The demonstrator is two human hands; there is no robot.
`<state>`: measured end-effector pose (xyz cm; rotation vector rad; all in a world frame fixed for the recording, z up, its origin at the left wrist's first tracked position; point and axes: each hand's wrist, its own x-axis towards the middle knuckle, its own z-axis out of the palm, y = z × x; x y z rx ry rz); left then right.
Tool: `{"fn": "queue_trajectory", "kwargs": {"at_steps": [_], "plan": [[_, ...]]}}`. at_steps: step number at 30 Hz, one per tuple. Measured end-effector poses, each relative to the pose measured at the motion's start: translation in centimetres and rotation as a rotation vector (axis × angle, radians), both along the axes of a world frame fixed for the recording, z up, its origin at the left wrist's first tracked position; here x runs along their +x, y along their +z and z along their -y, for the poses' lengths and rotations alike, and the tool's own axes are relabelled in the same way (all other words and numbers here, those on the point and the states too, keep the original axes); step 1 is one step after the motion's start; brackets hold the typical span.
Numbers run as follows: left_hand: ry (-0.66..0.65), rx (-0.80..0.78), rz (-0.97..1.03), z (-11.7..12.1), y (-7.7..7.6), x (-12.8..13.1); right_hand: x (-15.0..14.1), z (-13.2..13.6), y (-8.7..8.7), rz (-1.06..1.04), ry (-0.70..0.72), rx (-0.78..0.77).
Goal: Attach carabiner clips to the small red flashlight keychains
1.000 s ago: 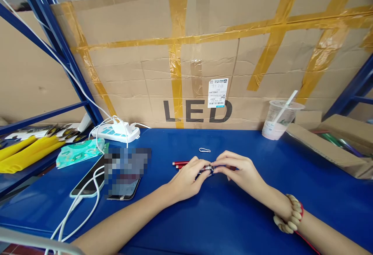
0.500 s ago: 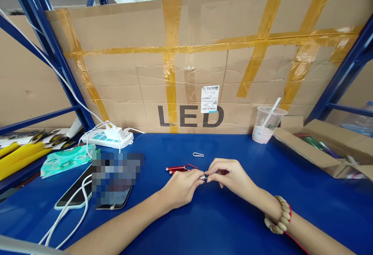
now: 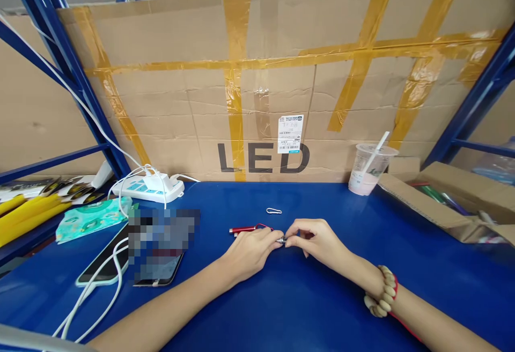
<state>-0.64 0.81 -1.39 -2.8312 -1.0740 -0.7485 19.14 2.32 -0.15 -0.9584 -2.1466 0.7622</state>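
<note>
The right wrist (image 3: 374, 278) wears a rounded, cream-beaded bracelet (image 3: 387, 294) and red cord (image 3: 396, 287).

A small silvery piece (image 3: 280, 240) lies pinched between fingertips; a slim red stick (image 3: 242, 229) with pale tip lies flat

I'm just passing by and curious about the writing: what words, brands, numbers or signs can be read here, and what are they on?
"LED": large dark letters on the cardboard.
White label on the cardboard: print and barcode too small to read.
Plastic cup: markings too small to read.
</note>
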Motion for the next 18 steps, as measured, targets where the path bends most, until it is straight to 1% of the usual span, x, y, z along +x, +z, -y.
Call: {"fn": "queue_trajectory", "kwargs": {"at_steps": [4,6,8,11,13,15,17,18], "plan": [[-0.006,-0.106,0.068,0.2,0.1,0.3,0.2,0.0,0.0,0.041,0.016,0.141],[-0.011,-0.149,0.078,0.4,0.1,0.3,0.1,0.1,-0.1,0.043,0.028,0.161],[-0.014,-0.150,0.080,0.6,-0.1,0.4,0.0,0.1,-0.3,0.062,0.058,0.167],[-0.020,-0.065,0.114,0.7,-0.4,0.3,-0.2,0.3,-0.4,0.137,0.104,0.241],[-0.030,0.012,0.140,0.6,-0.7,0.3,-0.4,0.5,-0.5,0.169,0.097,0.323],[-0.035,0.080,0.150,0.6,-0.9,0.3,-0.7,0.9,-0.6,0.167,0.064,0.368],[-0.032,0.156,0.152,0.6,-1.1,0.3,-1.1,1.3,-0.7,0.126,0.023,0.329],[-0.030,0.196,0.150,0.6,-1.1,0.3,-1.3,1.5,-0.8,0.095,0.007,0.266]]}}
